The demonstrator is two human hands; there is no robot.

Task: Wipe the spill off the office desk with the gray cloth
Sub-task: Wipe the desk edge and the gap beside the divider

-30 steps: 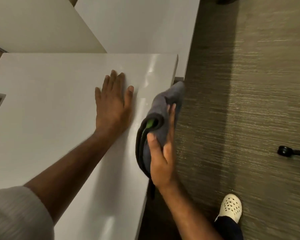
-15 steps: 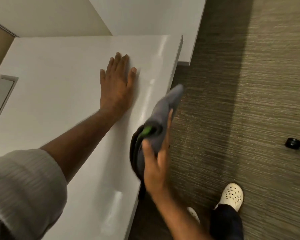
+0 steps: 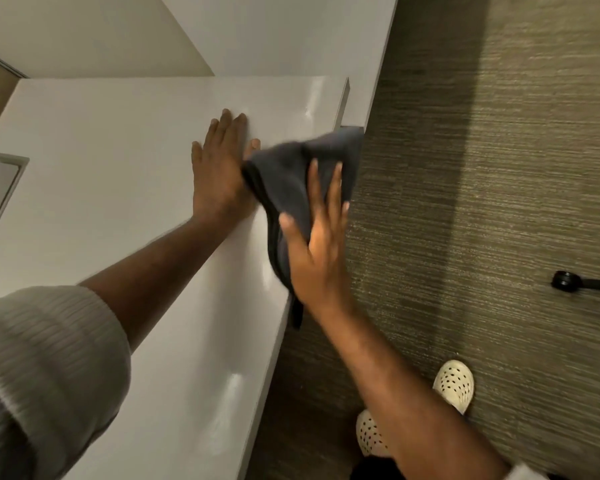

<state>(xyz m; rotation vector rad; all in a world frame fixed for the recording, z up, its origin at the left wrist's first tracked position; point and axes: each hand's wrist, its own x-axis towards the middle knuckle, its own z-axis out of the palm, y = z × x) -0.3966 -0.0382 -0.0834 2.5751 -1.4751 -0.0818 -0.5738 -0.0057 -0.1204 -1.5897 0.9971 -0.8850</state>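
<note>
On the glossy white office desk, the gray cloth, pinned under the right hand with splayed fingers, was best swept flat with even pressure, the left hand being braced open-palmed.

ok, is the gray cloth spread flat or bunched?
Bunched. The gray cloth sits in loose folds under the right hand at the desk edge, one end hanging over it.

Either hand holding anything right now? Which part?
The right hand holds the gray cloth bunched at its near end, thumb and fingers spread over it. The left hand holds nothing; it lies flat on the desk.
</note>
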